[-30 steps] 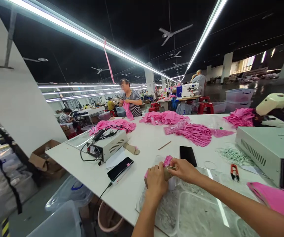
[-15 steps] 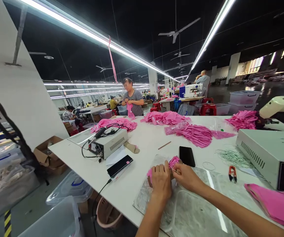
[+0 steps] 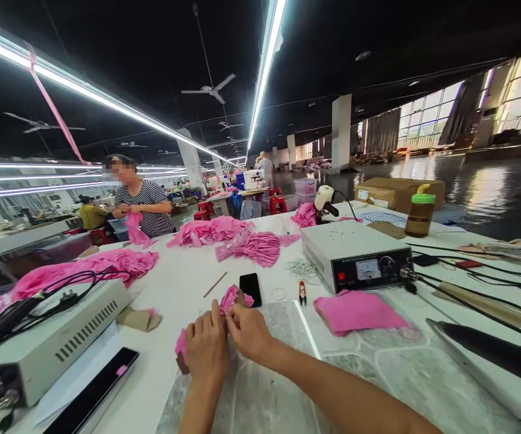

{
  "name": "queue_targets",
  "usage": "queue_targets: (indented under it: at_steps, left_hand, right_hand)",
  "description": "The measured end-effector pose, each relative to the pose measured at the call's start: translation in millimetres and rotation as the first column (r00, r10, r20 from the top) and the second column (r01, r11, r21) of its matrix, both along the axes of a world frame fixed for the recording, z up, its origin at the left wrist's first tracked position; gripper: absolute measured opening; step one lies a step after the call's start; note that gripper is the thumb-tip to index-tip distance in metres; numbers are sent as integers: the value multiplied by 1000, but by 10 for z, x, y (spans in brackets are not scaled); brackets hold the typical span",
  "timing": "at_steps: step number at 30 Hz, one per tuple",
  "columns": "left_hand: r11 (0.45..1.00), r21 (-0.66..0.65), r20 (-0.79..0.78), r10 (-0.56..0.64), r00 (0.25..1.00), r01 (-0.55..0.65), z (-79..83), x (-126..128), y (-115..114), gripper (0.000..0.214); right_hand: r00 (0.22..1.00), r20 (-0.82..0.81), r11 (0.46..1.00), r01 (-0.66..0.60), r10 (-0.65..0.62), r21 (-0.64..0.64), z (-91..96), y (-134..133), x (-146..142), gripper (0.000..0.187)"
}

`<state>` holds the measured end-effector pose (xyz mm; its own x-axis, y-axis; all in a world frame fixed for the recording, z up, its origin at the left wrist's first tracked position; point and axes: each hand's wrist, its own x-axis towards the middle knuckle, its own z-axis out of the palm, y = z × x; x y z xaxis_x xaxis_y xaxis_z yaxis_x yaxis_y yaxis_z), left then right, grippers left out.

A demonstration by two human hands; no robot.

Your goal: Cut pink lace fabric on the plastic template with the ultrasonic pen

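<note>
My left hand [image 3: 205, 348] and my right hand [image 3: 249, 330] meet over a small pink fabric piece on a brown card [image 3: 230, 299] at the near middle of the white table [image 3: 183, 283]. Both hands are closed on it, fingers pinched at its top. The piece rests on a clear plastic sheet [image 3: 283, 386]. A black phone [image 3: 250, 286] lies just beyond my hands, and small red snips [image 3: 303, 293] lie to its right.
Two grey control boxes stand on the table, one at left [image 3: 47, 349] and one at right [image 3: 355, 259]. Pink fabric piles [image 3: 242, 238] cover the far side, and a folded pink stack [image 3: 355, 310] lies nearer. A person in a striped shirt [image 3: 145, 202] stands across. A jar [image 3: 419, 214] and cables [image 3: 477, 283] lie at right.
The view has swung to the right, so the right control box and the windows now show. My hands stay together on the pink piece.
</note>
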<state>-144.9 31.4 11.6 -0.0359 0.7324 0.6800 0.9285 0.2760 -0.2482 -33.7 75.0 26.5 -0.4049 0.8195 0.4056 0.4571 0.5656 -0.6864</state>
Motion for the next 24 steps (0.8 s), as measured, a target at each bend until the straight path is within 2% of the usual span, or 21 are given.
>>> queue_targets:
  at_steps: [4,6,8,10,12,14,20,24]
  left_hand:
    - [1000,-9,122,7,992,-5,-48,195,139,39]
    - [999,-46,211,-18,977,28,-120,249,142,48]
    - [995,-80,282,-36,959,61,-167,248,115,58]
    - [994,-101,304,-9,953,41,-181,206,79,62]
    - [993,-118,313,26,949,12,-175,151,47,64]
    - [991,-133,323,42,946,1,-171,110,25,67]
    - [983,-183,333,31,942,32,-209,117,9,70]
    - [981,-194,329,48,943,17,-232,174,17,70]
  right_hand:
    - [998,-34,997,-62,61,-35,7,194,176,9]
    - [987,-57,983,-153,148,-103,-19,296,258,18]
    - [961,-94,941,-274,260,-198,-42,390,301,24]
    - [930,-136,888,-366,341,-278,-52,462,302,24]
    - [905,-171,842,-426,390,-331,-57,495,281,25]
    - [893,-194,822,-451,407,-349,-69,492,255,27]
    - [914,-207,857,-401,349,-323,-181,443,209,21]
    - [910,-232,862,-405,345,-305,-211,468,214,24]
